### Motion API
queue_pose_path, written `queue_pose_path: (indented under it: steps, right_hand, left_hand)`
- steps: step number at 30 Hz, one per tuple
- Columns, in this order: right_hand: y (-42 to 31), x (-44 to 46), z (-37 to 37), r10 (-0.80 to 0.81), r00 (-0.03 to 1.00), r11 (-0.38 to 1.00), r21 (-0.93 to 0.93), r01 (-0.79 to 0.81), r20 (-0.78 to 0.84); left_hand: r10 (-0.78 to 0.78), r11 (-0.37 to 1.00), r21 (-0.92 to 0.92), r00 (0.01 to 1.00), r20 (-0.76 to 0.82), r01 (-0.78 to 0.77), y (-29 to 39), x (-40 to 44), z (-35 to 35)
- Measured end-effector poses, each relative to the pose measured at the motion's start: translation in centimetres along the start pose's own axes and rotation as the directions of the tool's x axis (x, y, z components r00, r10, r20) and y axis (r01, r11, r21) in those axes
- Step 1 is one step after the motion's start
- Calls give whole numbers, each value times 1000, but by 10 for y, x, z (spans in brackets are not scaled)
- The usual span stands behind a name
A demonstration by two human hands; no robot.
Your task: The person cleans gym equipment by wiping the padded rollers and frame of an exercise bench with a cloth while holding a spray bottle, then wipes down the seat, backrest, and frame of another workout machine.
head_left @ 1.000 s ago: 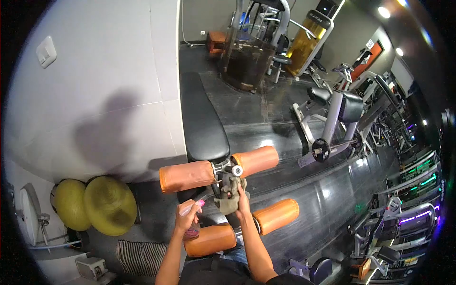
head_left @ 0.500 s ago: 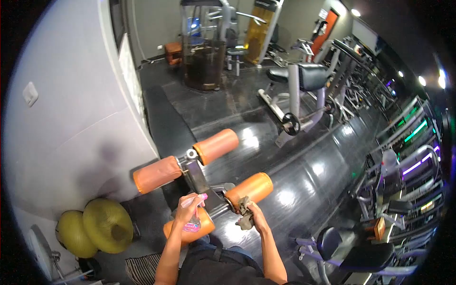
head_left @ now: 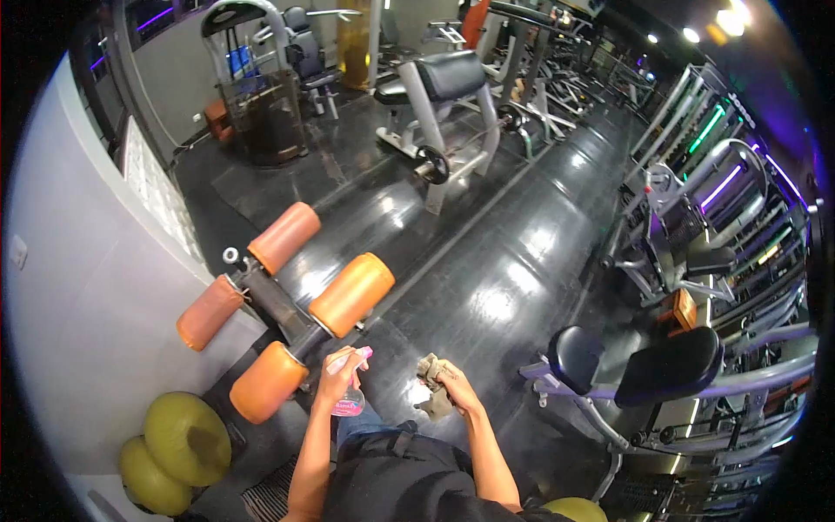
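My left hand [head_left: 334, 379] is closed around a clear spray bottle [head_left: 350, 402] with a pink label and a pink-and-white trigger head. In my right hand [head_left: 459, 388] a crumpled grey-brown cloth [head_left: 433, 402] hangs down over the floor, apart from any equipment. Left of the bottle stands a machine with orange foam rollers. Its lower right roller [head_left: 352, 294] and lower left roller [head_left: 269, 383] are nearest to my left hand. The two upper rollers, right [head_left: 284, 237] and left [head_left: 210, 313], look more faded.
Green exercise balls [head_left: 188, 438] lie by the wall at lower left. A black-padded bench [head_left: 670, 367] stands to the right. Ahead is a padded seat machine [head_left: 445, 76] with a barbell. More gym machines line the right side along the dark floor [head_left: 522, 261].
My view has turned right, so the roller machine now sits further left. My right hand and the cloth have come away from the lower right roller. Both hands keep their hold.
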State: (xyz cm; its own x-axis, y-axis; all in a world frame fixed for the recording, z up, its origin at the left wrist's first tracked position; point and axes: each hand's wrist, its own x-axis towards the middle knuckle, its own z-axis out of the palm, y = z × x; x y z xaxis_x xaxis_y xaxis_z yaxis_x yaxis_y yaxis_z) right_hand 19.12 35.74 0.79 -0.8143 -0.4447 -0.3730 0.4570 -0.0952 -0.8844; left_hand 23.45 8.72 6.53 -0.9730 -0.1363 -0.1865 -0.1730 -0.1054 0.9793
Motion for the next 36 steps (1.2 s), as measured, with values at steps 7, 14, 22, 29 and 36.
queue_pose_path:
  steps: [7,14,22,29,36]
  right_hand:
    - [2,-36,-47,-52,990,981,178,76,-134]
    - [-2,-30,-97,76,970,981,193,-31,-229]
    - [-28,12,-177,127,969,985,138,-99,-212]
    - [-53,55,-250,315,884,884,446,-141,-345]
    - [-41,38,-324,362,744,931,262,-255,-562]
  left_hand:
    - [-44,998,52,986,164,35,-7,18,69]
    - [-117,988,131,965,235,88,-10,70,121]
    - [-219,974,102,950,223,201,-31,136,184]
    - [-317,944,185,906,279,273,-42,197,238]
    - [-461,865,343,850,255,366,-53,245,309]
